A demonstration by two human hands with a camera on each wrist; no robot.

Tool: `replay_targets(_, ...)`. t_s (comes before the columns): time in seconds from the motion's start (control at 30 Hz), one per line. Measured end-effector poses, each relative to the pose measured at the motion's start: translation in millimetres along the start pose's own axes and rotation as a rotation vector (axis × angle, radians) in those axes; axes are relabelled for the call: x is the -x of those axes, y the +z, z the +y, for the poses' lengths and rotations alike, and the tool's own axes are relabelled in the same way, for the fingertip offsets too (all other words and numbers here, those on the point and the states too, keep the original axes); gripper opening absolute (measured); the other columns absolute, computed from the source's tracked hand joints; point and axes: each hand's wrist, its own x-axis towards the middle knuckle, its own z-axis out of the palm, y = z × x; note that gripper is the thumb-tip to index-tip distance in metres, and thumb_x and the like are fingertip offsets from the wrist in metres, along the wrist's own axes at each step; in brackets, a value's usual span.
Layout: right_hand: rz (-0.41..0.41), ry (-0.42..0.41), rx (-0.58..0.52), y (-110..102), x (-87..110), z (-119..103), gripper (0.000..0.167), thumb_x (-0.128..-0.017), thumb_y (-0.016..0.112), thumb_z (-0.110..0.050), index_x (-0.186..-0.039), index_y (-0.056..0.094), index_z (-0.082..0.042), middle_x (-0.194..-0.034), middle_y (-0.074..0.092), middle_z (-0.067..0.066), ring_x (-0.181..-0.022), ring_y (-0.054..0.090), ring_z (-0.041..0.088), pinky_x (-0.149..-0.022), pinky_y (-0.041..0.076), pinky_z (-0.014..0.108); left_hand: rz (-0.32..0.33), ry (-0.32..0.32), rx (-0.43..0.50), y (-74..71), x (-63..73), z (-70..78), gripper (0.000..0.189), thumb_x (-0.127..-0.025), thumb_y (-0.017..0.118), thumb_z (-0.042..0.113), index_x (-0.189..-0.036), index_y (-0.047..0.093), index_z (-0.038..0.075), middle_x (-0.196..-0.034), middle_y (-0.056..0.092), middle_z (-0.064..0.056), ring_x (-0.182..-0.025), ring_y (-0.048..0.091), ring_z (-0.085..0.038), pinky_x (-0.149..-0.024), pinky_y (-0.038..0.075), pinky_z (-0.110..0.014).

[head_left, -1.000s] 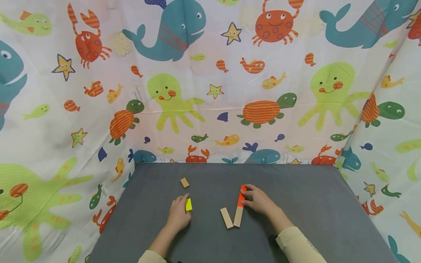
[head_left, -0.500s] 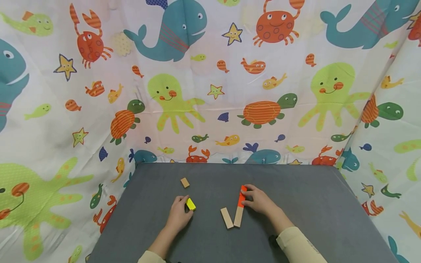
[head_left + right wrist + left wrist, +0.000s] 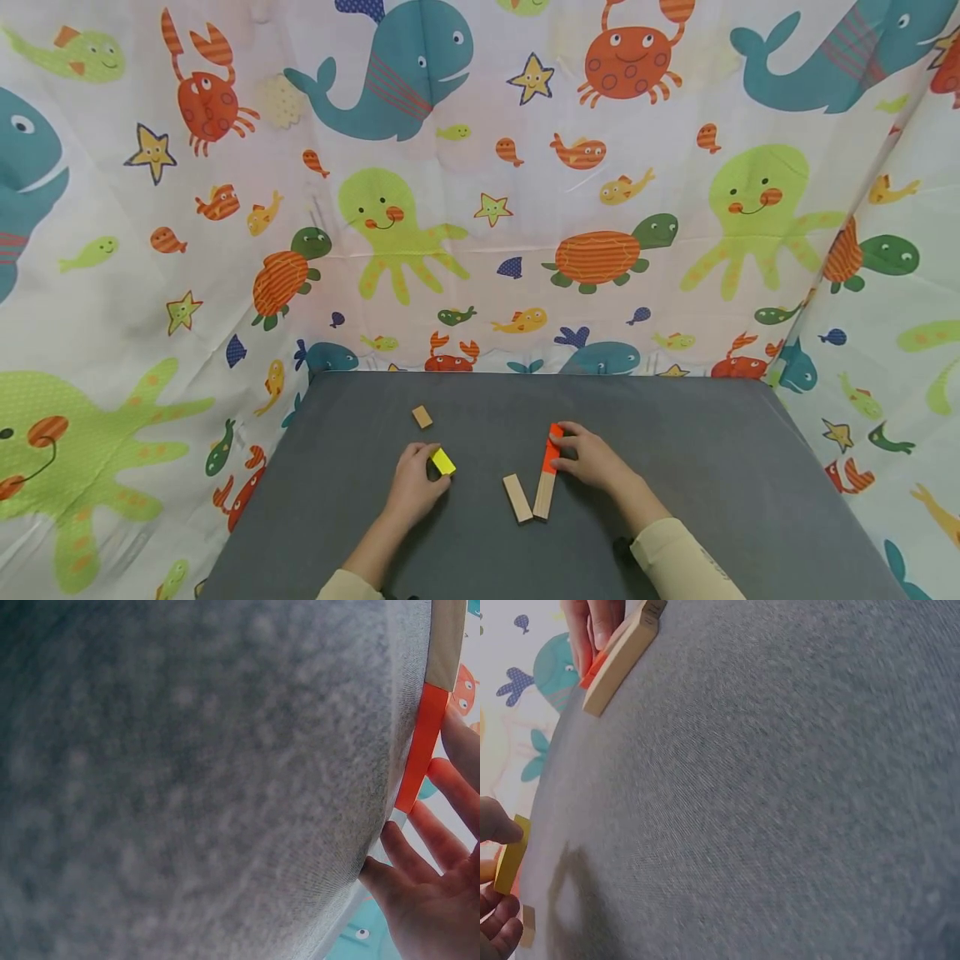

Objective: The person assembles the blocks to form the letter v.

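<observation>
My left hand (image 3: 417, 486) pinches a yellow block (image 3: 444, 462) between thumb and fingers. In the left wrist view the yellow block (image 3: 511, 856) is tilted above the table, and the hand's shadow falls beside it. My right hand (image 3: 596, 458) holds an orange block (image 3: 551, 450) with thumb and fingertips along its side. In the right wrist view the orange block (image 3: 421, 750) lies end to end with a plain wooden block (image 3: 445, 641). Its outer fingers (image 3: 405, 851) are spread past the orange block's far end.
A second long plain wooden block (image 3: 517, 498) lies left of the joined pair, their near ends close together. Further back on the grey table (image 3: 675, 417) is a small plain block (image 3: 422, 417). A curtain (image 3: 487, 275) printed with sea animals rises behind the table.
My left hand has moved slightly right with the yellow block, which has turned from nearly upright to slanted in the head view. The right hand and the orange block stay put.
</observation>
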Motion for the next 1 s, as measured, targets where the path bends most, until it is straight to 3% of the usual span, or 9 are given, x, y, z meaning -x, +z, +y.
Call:
replay_targets(0.53, -0.015, 0.024, 0.001, -1, -0.1, 3, 0.055, -0.091, 0.076, -0.029, -0.14, 0.061, -0.01, -0.154, 0.045, 0.016, -0.134, 0.05, 0.042, -0.109, 0.041, 0.057, -0.016, 0.036, 0.048, 1.4, -7.0, 21.4, 0.054, -0.08, 0.081, 0.019, -0.13, 0.065, 0.006, -0.119, 0.058, -0.008, -0.108, 0.059, -0.026, -0.093, 0.05, -0.048)
replay_targets(1.0, -0.015, 0.039, -0.006, 0, -0.5, 0, 0.055, -0.091, 0.076, -0.031, -0.14, 0.061, -0.01, -0.155, 0.044, 0.015, -0.136, 0.048, 0.043, -0.109, 0.041, 0.058, -0.037, 0.085, 0.046, 5.1, -13.8, 26.0, 0.054, -0.08, 0.081, 0.019, -0.13, 0.065, 0.005, -0.12, 0.059, -0.008, -0.107, 0.059, -0.025, -0.093, 0.05, -0.047)
